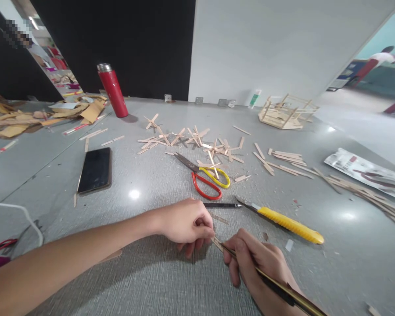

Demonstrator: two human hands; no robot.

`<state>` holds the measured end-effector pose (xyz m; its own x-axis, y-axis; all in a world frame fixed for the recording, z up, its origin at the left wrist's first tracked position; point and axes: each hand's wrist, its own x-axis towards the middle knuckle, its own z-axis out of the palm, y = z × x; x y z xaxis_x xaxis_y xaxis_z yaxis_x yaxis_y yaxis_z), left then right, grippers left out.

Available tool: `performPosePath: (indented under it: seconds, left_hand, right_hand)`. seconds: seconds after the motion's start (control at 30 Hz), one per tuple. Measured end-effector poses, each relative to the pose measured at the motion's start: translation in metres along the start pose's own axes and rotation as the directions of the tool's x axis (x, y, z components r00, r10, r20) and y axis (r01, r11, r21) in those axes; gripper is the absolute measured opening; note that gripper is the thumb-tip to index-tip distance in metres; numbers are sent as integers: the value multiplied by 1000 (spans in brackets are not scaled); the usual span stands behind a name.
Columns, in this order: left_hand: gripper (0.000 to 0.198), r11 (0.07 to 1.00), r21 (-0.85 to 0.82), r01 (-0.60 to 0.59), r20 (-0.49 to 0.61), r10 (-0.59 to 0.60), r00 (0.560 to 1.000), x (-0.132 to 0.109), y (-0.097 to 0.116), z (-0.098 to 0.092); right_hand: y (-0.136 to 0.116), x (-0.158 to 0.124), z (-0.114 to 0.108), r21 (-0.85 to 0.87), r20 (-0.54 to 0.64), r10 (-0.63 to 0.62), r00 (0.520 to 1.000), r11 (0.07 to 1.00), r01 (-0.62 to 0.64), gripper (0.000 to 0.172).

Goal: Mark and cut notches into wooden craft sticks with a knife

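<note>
My left hand (pixel 189 221) is closed in a pinch on the end of a small thin wooden strip (pixel 217 242) just above the table. Held like a pen, a long slender black-and-gold tool (pixel 276 285) lies in my right hand (pixel 260 256); its tip meets the strip, and its exact kind is unclear. A black pen (pixel 225 205) rests just beyond my left hand. Scissors (pixel 194 168) with one red and one yellow handle lie farther off. To the right is a yellow utility knife (pixel 291 225) with its blade out.
Cut wooden sticks (pixel 197 137) are scattered mid-table, with longer strips (pixel 368 199) at right beside a white packet (pixel 368 173). A phone (pixel 95 170), red flask (pixel 113 91) and scrap pile (pixel 26 116) are left. A wooden frame model (pixel 288 118) stands back right. People are in the background.
</note>
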<state>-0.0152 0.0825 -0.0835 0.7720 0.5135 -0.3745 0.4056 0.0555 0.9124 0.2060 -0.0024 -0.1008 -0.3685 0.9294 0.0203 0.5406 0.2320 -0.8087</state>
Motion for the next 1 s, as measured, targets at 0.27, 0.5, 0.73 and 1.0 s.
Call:
performPosePath:
  seconds: [0.27, 0.5, 0.73, 1.0]
  left_hand:
    - [27, 1000, -24, 0, 4, 0, 1000, 0, 3, 1]
    - [27, 999, -52, 6, 9, -6, 1000, 0, 3, 1]
    - [29, 997, -83, -6, 29, 8, 1000, 0, 2, -2]
    - [27, 992, -114, -46, -1, 47, 999, 3, -2, 0]
  right_hand:
    - [3, 2, 3, -95, 34, -12, 999, 995, 15, 42]
    - [-4, 10, 2, -182, 29, -139, 990, 973, 142, 38]
    - [-7, 10, -1, -171, 35, -192, 981, 966, 195, 27]
    - [-1, 10, -8, 92, -147, 12, 989, 996, 2, 46]
